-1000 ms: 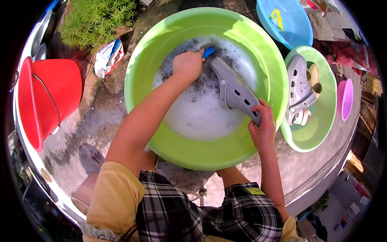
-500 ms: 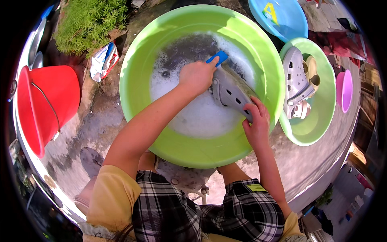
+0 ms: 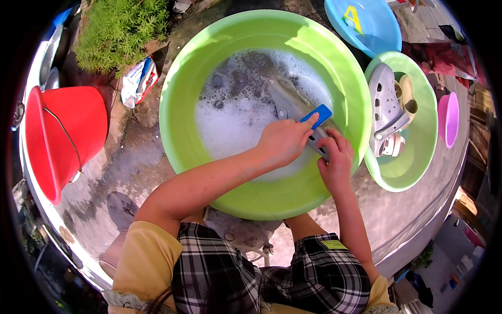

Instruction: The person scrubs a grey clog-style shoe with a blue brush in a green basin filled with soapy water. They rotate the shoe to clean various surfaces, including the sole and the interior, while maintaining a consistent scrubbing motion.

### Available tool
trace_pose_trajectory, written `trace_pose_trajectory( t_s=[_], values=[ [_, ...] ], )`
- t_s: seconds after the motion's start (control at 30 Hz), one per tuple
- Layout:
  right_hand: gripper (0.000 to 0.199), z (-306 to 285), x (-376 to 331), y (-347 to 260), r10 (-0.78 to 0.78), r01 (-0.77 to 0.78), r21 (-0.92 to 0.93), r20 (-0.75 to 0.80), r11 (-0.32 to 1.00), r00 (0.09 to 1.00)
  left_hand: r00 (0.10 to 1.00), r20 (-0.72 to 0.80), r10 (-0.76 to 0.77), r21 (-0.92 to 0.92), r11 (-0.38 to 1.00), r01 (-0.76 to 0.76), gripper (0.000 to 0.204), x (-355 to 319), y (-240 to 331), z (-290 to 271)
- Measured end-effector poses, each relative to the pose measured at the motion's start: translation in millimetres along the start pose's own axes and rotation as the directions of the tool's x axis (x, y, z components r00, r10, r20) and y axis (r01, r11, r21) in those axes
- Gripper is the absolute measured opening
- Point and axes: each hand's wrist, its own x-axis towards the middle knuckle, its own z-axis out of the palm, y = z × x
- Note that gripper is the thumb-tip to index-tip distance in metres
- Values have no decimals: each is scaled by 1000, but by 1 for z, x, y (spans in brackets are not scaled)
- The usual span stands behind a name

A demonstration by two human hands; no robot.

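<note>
the left hand [image 3: 286,140] grips a blue brush [image 3: 321,112], with one finger laid out along its top. the brush looks to be on the clog [image 3: 290,102], but its underside is hidden. the right hand [image 3: 337,157] has its thumb and fingers closed on the near end of the clog. the clog is inside the big tub [image 3: 178,115], tipped on its side, its far end in the suds [image 3: 227,125].

to scrub well, i think it is best to hold the near end tight, as suds may make it slip. short, firm rubs along the bottom should work best, and the right fingers should keep out of the brush's way. rubbing low in the tub may stop splashes.

now count. two hands, one brush, one clog in hand, one big tub. one small tub [image 3: 402,180] has one grey shoe [image 3: 383,94], at least one tan shoe [image 3: 408,97] and at least one white shoe [image 3: 393,145]; i can't tell if more hide there. around are one red pail [image 3: 76,125], one blue tub [image 3: 374,31], one pink bowl [image 3: 451,120], one bag [image 3: 140,81] and one leafy plant [image 3: 117,39].
</note>
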Motion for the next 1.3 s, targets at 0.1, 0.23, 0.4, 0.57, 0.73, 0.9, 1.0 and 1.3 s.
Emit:
trace_pose_trajectory(
  t_s=[0.1,0.23,0.4,0.57,0.73,0.9,1.0,1.3],
  values=[
    [40,0,-3,1,-25,26,-21,20,999,999,999,-38,-17,86,996,20,37,12,-23,-2],
    [40,-1,-2,-1,9,-9,41,7,999,1000,958,-223,-180,250,939,234,37,40,-83,-24],
    [40,-9,8,-6,53,-53,103,7,993,999,783,-109,-613,51,783,620,41,32,-118,-34],
    [40,-16,17,-2,142,-142,246,19,959,990,957,-140,-255,-383,905,185,38,10,-54,2],
    [40,-17,14,-8,158,-164,312,46,936,986,946,-155,-286,-108,956,272,38,36,-75,-12],
    [38,-13,12,2,158,-159,253,27,954,987,994,-11,-111,-61,992,110,40,13,-24,0],
    [38,-9,14,-4,123,-118,257,-1,959,992,954,-76,-290,4,957,292,42,45,-66,-11],
    [39,-13,14,0,175,-173,240,13,955,984,986,-43,-160,-120,981,154,40,4,-34,-2]
  ],
)
